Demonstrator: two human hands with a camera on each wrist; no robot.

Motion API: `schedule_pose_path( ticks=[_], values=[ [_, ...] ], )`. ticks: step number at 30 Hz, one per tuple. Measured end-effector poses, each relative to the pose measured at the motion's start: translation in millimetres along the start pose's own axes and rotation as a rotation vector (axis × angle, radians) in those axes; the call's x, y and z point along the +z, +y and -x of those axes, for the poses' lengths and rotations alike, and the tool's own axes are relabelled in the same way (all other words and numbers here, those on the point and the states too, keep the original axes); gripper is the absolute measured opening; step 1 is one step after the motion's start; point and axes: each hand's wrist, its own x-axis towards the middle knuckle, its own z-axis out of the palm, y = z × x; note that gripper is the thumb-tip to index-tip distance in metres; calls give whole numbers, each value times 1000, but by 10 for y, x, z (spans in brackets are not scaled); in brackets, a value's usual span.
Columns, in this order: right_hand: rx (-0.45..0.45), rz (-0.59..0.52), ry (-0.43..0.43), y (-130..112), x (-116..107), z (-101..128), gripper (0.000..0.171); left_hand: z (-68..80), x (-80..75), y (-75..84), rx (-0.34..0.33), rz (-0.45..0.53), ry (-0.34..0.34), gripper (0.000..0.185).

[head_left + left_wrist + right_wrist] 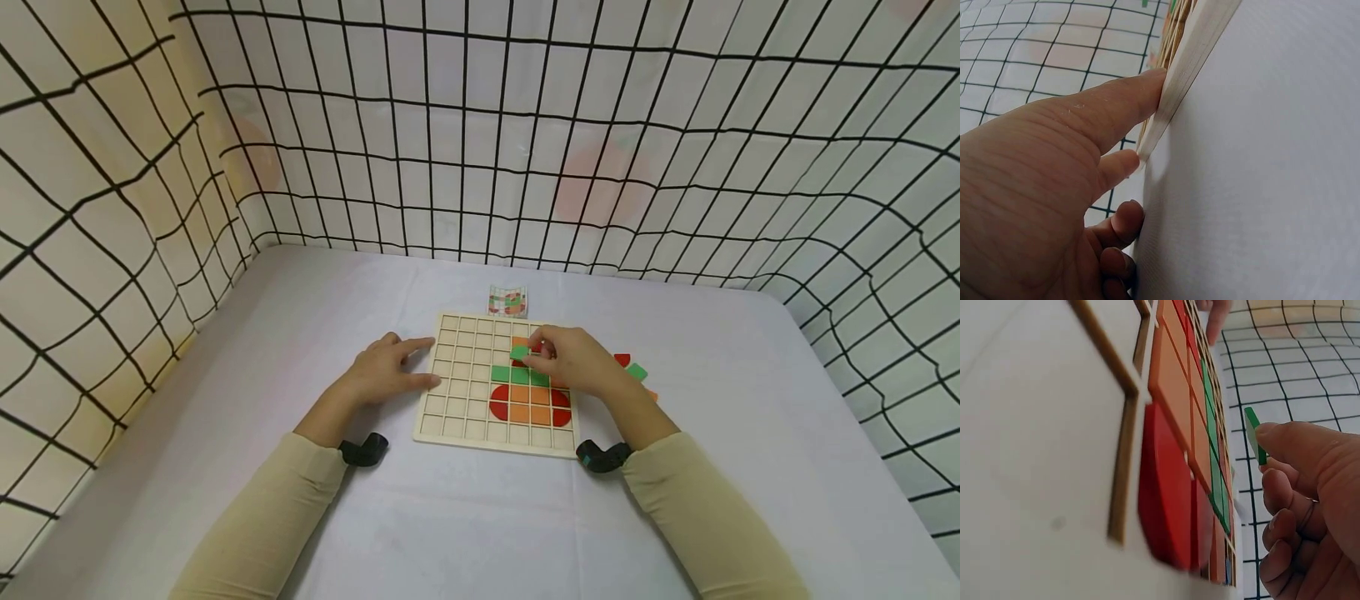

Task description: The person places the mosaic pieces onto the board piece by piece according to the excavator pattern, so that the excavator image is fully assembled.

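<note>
1. We see a square pale wooden grid board [465,392] lying flat on the white-covered table [750,433], its cells marked off by thin wooden ribs
2. Our right hand [577,360] hovers over the upper right part of the board, thumb and fingers clamped on a small flat green tile [519,352]; in the right wrist view the same green tile [1254,434] stands on edge between the fingertips [1282,434], clear of the board surface
3. Our left hand [390,373] rests on the table at the board's left edge, fingers straight and spread apart, holding nothing; the left wrist view shows the fingers [1129,103] pressing against the board's pale side rim [1179,69]
4. Already seated in the board are a row of green tiles [513,375] across the middle and, just below it, a block of orange square tiles [529,403] flanked by red rounded corner tiles [498,402]
5. Just right of the board, partly hidden behind our right hand, loose tiles lie on the table: a green one [637,372] and a red one [622,359]
6. A small printed pattern card [507,301] lies just beyond the board's far edge
7. Both forearms wear beige sleeves [705,525], each with a black wrist-mounted camera [602,456]
8. White cloth walls with a black grid pattern [480,133] enclose the table on three sides
</note>
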Motion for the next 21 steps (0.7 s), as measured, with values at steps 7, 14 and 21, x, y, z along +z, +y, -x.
schedule_pose_path(
  ticks=[7, 14, 21],
  values=[
    [-60, 40, -10, -113, 112, -111, 25, -2, 3, 5, -10, 1, -5, 78],
    [-59, 91, -19, -187, 145, -155, 27, -13, 11, 2, -12, 0, -9, 78],
    [-46, 101, -36, -212, 155, -171, 30, -13, 7, 0, -18, -8, -7, 78]
  ],
)
